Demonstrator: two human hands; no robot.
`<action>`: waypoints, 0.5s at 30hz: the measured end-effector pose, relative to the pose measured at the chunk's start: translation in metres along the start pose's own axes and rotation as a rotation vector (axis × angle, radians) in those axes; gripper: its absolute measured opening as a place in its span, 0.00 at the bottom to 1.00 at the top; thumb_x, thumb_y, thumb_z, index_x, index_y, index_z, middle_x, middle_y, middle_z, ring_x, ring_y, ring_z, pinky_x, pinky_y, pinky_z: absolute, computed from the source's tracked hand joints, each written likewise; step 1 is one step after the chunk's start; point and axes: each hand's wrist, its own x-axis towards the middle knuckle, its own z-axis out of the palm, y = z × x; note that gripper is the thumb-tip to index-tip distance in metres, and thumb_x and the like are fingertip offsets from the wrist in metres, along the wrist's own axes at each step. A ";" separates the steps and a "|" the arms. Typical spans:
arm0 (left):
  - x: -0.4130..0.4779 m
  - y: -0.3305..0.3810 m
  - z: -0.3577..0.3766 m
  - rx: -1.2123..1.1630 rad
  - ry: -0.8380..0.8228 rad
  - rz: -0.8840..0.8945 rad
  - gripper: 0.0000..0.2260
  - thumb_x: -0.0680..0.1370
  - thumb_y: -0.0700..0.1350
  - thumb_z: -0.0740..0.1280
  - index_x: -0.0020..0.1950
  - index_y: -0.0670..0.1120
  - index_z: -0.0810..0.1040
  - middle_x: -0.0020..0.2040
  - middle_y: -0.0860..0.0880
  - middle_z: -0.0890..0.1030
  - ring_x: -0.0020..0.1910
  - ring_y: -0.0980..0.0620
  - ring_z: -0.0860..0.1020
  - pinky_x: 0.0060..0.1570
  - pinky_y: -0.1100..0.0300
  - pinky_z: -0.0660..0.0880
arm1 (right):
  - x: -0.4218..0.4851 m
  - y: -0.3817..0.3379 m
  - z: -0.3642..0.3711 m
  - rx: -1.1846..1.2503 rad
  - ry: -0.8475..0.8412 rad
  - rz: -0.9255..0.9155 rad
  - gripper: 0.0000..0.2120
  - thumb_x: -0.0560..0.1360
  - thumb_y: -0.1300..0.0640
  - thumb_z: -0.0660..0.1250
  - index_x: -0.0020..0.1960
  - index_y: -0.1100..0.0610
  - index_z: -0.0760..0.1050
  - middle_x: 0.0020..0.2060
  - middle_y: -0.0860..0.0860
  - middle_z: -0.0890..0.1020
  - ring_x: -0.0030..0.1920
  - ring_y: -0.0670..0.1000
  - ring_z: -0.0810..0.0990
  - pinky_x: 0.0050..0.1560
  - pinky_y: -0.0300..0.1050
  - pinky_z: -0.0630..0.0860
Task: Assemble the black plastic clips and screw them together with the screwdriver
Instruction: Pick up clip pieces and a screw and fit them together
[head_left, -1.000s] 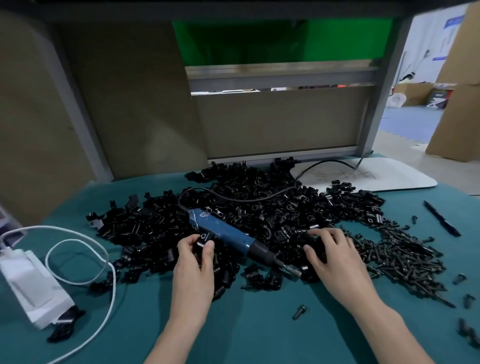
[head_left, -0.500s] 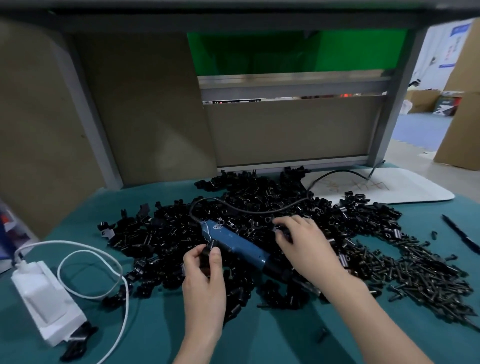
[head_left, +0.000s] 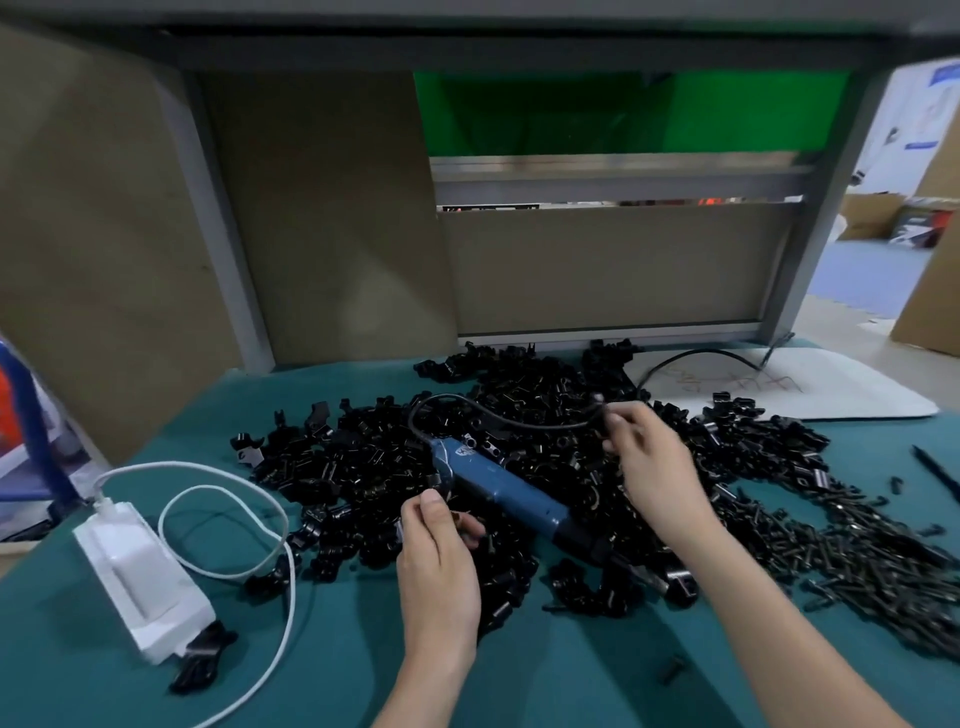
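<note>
A big heap of black plastic clips (head_left: 363, 467) covers the middle of the teal table. The blue electric screwdriver (head_left: 504, 493) lies across the heap, tip pointing lower right, its black cable looping back over the clips. My left hand (head_left: 439, 566) pinches a small black clip between thumb and fingers, just left of the screwdriver body. Farther back, my right hand (head_left: 649, 457) reaches over the heap and its fingertips pinch a black clip near the cable. A spread of black screws (head_left: 857, 551) lies to the right.
A white power adapter (head_left: 140, 566) with a looping white cord (head_left: 223, 519) sits at the left. A white board (head_left: 831, 389) lies at the back right, a black pen (head_left: 935, 467) at the right edge. One loose screw (head_left: 674, 669) lies near my right forearm. Cardboard panels wall the back.
My right hand moved from the pile's near right side, across the screwdriver, to the far side near the cable. My left hand stayed by the screwdriver, still pinching its clip. The view shifted.
</note>
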 end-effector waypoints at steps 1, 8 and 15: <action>-0.001 0.001 -0.001 -0.005 0.006 -0.003 0.20 0.84 0.59 0.48 0.48 0.51 0.74 0.39 0.58 0.81 0.37 0.62 0.77 0.40 0.60 0.70 | -0.011 -0.004 -0.011 0.231 -0.013 0.062 0.09 0.86 0.51 0.59 0.57 0.50 0.78 0.49 0.51 0.87 0.46 0.50 0.87 0.44 0.44 0.81; -0.007 0.007 -0.003 -0.065 0.028 0.061 0.16 0.82 0.60 0.49 0.46 0.57 0.72 0.38 0.64 0.77 0.37 0.65 0.75 0.40 0.68 0.72 | -0.093 0.006 -0.025 1.129 -0.322 0.479 0.12 0.83 0.62 0.60 0.63 0.65 0.74 0.57 0.67 0.84 0.52 0.64 0.87 0.44 0.50 0.85; -0.008 0.007 -0.003 -0.037 0.029 0.132 0.12 0.85 0.47 0.56 0.61 0.65 0.71 0.50 0.61 0.82 0.47 0.60 0.79 0.45 0.66 0.71 | -0.109 0.013 -0.010 1.071 -0.484 0.592 0.18 0.79 0.64 0.64 0.69 0.63 0.72 0.55 0.71 0.83 0.40 0.60 0.87 0.37 0.48 0.85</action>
